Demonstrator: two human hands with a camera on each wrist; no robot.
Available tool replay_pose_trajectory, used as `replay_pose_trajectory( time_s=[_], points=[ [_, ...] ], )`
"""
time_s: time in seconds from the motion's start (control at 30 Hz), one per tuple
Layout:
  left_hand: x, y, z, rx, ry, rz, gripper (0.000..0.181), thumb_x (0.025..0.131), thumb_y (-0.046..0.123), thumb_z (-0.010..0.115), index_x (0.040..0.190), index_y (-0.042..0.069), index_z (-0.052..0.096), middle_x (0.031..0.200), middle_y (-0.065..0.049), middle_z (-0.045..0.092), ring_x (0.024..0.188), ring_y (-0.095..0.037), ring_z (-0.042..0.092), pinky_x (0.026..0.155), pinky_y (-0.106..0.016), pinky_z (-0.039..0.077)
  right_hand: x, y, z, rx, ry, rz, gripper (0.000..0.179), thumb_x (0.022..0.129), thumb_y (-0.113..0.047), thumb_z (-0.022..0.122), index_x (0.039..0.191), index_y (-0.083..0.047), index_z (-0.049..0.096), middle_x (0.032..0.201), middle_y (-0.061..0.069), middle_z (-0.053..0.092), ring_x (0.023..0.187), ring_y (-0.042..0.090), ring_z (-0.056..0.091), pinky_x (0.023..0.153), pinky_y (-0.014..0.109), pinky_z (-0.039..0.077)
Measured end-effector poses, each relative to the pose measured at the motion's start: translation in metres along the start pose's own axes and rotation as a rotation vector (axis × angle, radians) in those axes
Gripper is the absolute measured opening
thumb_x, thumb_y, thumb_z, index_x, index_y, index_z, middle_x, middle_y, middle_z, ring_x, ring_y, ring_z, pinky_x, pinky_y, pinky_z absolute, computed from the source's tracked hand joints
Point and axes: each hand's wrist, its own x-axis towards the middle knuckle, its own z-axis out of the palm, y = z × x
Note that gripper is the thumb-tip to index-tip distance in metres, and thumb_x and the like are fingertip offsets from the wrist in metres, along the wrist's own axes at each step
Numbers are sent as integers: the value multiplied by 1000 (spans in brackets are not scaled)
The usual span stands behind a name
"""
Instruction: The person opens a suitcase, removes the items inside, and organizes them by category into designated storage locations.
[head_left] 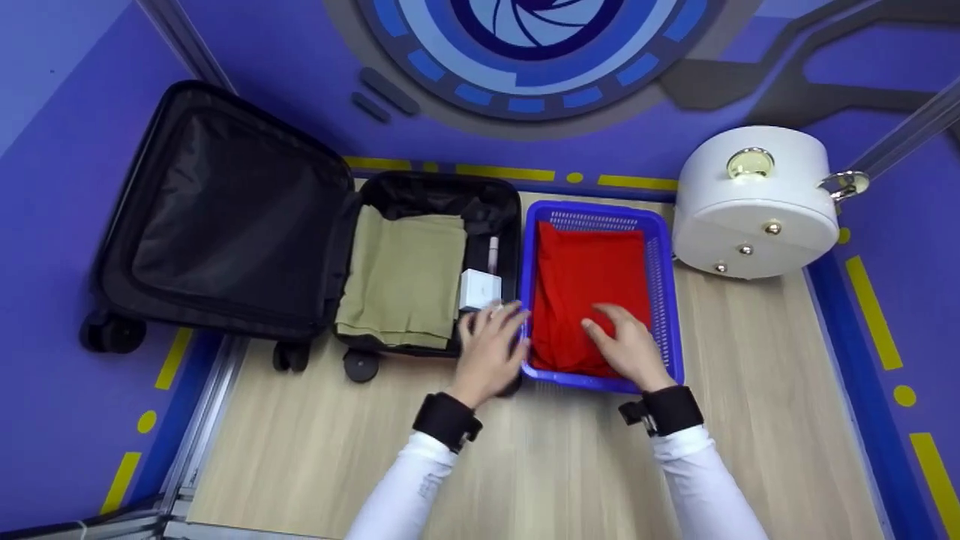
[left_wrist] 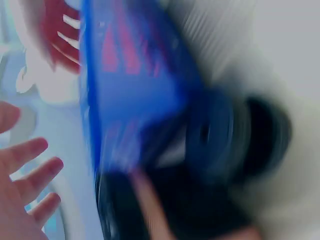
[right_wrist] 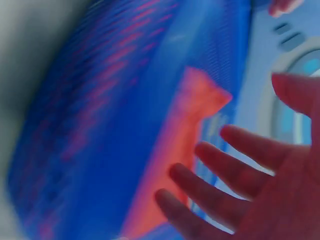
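Purple-blue walls stand at the back [head_left: 315, 97], left [head_left: 60, 300] and right; a large round pattern [head_left: 536, 82] in blues and greys decorates the back wall; yellow dashes and dots [head_left: 874, 311] run low along all three; metal posts [head_left: 191, 37] mark the corners; the pale wood-grain surface [head_left: 750, 375] is brightly lit.

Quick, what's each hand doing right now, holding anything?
Left hand: open, holding nothing, near the white box.
Right hand: open, holding nothing, over the red cloth.

Cloth [head_left: 600, 277] lies in the basket [head_left: 600, 209], between suitcase [head_left: 232, 225] at left and case [head_left: 757, 191] at right.
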Motion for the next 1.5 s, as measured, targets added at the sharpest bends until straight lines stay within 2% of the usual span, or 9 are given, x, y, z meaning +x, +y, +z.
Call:
replay_pose_trajectory(
  time_s=[0.13,0.3,0.47,0.6,0.8,1.1,1.23,1.37,1.5],
  points=[
    [0,-31,-29,-56,140,-116,51,97,22,64,146,10,58,153,-13,52,145,-41,37,113,-73,21,13,-34,10,159,73,-77,48,103,-34,66,142,-6,62,143,17,60,130,37,57,104,55,48],
    [-4,-69,-63,-68,228,-275,58,94,18,69,149,8,53,155,-16,48,147,-43,33,114,-73,18,30,-73,40,306,70,-126,41,100,-20,70,136,-2,65,131,20,66,116,36,66,94,50,56],
    [-12,-104,-83,-39,224,-422,64,96,20,68,154,7,47,160,-19,41,150,-44,25,114,-69,13,41,-100,82,388,-58,-116,44,98,-18,69,137,3,62,131,24,67,113,36,70,97,50,54],
    [-19,-125,-89,29,145,-556,68,96,24,65,156,2,42,163,-24,33,151,-46,19,114,-69,11,48,-110,116,431,-210,-47,47,100,-21,66,139,5,60,135,24,65,119,35,67,101,47,52],
    [-28,-134,-85,35,28,-632,71,97,26,65,158,0,38,167,-27,22,152,-46,16,113,-69,9,59,-112,144,422,-318,45,49,99,-18,62,141,7,57,139,23,62,127,35,60,108,46,47],
    [-24,-136,-80,60,31,-675,65,98,26,65,154,-1,45,168,-27,18,146,-49,21,110,-64,14,78,-122,160,447,-404,100,56,100,-20,60,149,5,49,142,22,59,125,32,58,105,42,46],
    [-17,-138,-81,40,22,-725,65,98,30,64,153,-1,46,165,-32,17,137,-52,27,106,-60,19,82,-131,168,570,-448,152,62,100,-21,61,152,6,43,144,23,57,122,35,60,101,45,49],
    [-14,-142,-84,36,-29,-786,66,98,34,62,153,1,47,163,-34,20,131,-52,29,104,-58,21,87,-138,177,731,-510,222,73,101,-23,60,159,8,27,158,26,42,136,36,52,108,49,45],
    [-14,-147,-87,55,-76,-803,62,98,35,62,149,2,53,156,-33,30,130,-51,29,104,-58,22,92,-137,182,748,-517,274,78,100,-24,61,161,7,22,164,25,33,139,35,48,109,48,45]
  ],
)
